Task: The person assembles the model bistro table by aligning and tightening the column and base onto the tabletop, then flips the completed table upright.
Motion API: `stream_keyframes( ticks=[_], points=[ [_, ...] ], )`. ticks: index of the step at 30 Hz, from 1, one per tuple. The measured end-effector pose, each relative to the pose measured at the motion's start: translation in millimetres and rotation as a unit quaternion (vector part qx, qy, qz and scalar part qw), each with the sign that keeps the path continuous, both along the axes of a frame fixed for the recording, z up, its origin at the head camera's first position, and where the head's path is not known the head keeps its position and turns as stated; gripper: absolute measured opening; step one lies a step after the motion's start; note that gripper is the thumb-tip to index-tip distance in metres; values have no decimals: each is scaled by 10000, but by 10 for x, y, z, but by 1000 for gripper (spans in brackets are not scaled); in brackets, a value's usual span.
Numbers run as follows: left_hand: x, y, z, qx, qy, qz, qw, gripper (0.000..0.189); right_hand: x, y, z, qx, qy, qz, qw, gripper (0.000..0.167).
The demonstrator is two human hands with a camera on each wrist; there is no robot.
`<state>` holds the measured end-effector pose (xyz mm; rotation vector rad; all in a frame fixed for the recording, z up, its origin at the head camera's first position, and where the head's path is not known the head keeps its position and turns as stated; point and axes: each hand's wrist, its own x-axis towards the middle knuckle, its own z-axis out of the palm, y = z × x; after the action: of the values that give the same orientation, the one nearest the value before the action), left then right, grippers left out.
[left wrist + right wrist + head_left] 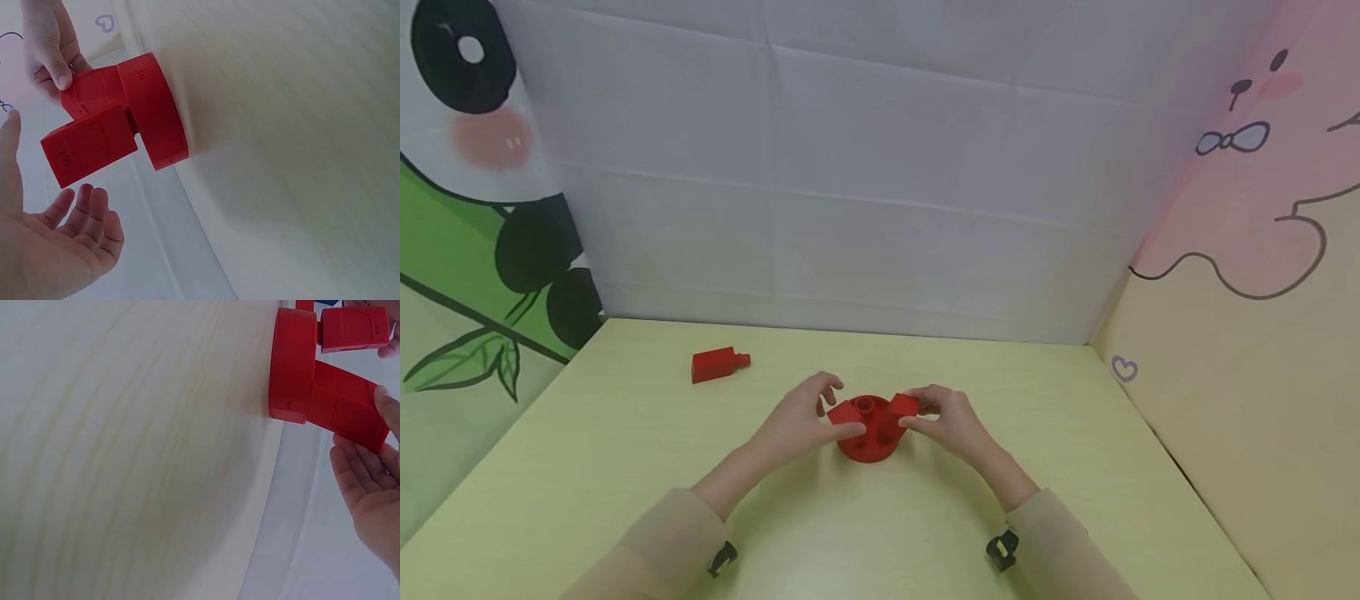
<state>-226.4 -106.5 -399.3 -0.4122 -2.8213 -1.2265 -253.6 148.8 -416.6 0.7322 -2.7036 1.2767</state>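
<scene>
A round red base (868, 452) stands on the table with red block-shaped pieces set at a slant in its top. My right hand (953, 419) pinches the outer end of the right red block (347, 403) between thumb and fingers, and the block's other end meets the base. Beside the left red block (90, 145), my left hand (65, 250) has its fingers loosely bent and its thumb apart, with a gap to the block in the left wrist view. A hollow round socket (864, 405) shows on the base between the two blocks.
Another red block with a narrow neck (715, 365) lies on its side at the back left of the pale wooden table (625, 467). A white cloth wall (880, 250) rises behind the table, and printed panels flank it on both sides.
</scene>
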Motion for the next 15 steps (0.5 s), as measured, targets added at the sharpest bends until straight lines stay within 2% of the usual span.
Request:
stream_keyframes(
  ticks=[9,15],
  points=[
    [-38,-13,37,-209,317,-420,9984,39,7,2,7,24,-78,-55,10000,39],
    [-93,-105,47,-308,560,-1007,9929,37,15,9,18,13,-128,-53,9999,39]
  ],
)
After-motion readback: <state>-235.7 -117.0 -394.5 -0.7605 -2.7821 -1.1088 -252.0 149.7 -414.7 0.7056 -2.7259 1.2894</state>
